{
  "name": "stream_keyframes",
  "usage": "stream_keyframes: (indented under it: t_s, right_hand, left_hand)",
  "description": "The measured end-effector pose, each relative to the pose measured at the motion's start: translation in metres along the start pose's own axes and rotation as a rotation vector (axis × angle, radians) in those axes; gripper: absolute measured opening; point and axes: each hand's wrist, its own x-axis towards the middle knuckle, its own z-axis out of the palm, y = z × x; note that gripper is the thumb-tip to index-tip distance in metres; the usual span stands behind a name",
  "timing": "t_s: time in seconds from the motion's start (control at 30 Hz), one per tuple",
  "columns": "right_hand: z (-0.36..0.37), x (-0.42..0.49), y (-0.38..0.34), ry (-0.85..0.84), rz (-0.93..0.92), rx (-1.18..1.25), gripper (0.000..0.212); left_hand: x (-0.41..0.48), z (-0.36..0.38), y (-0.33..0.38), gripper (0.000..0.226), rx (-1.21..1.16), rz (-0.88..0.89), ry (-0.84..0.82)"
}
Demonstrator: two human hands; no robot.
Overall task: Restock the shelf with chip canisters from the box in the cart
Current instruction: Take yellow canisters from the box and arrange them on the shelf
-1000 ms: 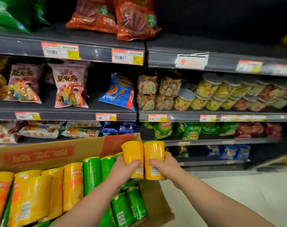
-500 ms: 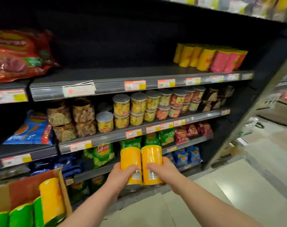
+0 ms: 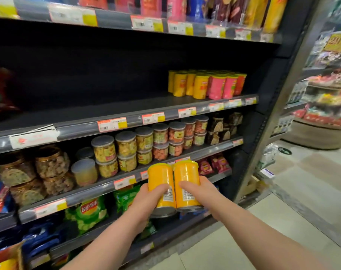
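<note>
My left hand grips a yellow chip canister, and my right hand grips a second yellow canister. The two stand upright side by side, touching, in front of the lower shelves. Higher up, a dark shelf is mostly bare, with a group of yellow and pink canisters standing at its right end. The corner of the cardboard box shows at the bottom left.
Clear jars of snacks fill the shelf behind the canisters, and green and blue chip bags lie below. The top shelf holds tall canisters. The shelf unit ends at a grey post; tiled floor and another display lie to the right.
My view has swung right and upward along the shelves, so the box has nearly left the frame. Both hands still hold the canisters together, now raised closer to the shelves.
</note>
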Motion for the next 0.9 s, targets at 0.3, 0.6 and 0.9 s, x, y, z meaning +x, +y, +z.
stream_keyframes:
  t_s: [0.3, 0.6, 0.9]
  right_hand:
    - [-0.053, 0.056, -0.035, 0.093, -0.047, 0.016, 0.045]
    - [-0.074, 0.139, -0.105, 0.122, -0.158, -0.061, 0.065]
    - [-0.085, 0.199, -0.158, 0.170, -0.238, -0.091, 0.082]
  left_hand:
    - [0.064, 0.038, 0.056, 0.038, -0.062, 0.062, -0.069]
    - [0.150, 0.024, 0.122, 0.037, -0.117, 0.193, -0.108]
    - [0.190, 0.013, 0.174, 0.043, -0.146, 0.268, -0.084]
